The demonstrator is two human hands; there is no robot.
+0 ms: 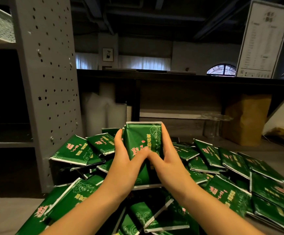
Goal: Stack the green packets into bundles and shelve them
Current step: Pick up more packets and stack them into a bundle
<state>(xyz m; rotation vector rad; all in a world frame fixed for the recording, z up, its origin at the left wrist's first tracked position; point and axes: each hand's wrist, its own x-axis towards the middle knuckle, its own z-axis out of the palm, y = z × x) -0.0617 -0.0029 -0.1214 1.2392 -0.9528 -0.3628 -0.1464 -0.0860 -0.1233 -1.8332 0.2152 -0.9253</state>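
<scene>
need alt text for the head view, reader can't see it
A person's bare left grip and right grip hold a bundle of green packets upright between them, thumbs meeting on its front. Below lies a loose pile of green packets, with a grey perforated shelf post at the left.

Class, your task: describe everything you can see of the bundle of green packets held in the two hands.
The bundle is a few glossy green packets stacked face to face, with pale sealed edges at top and bottom, red and yellow print and a faint cloud pattern. It stands nearly upright above the pile of loose packets. The left hand grips its left side, the right hand its right side, thumbs meeting on its front.
</scene>
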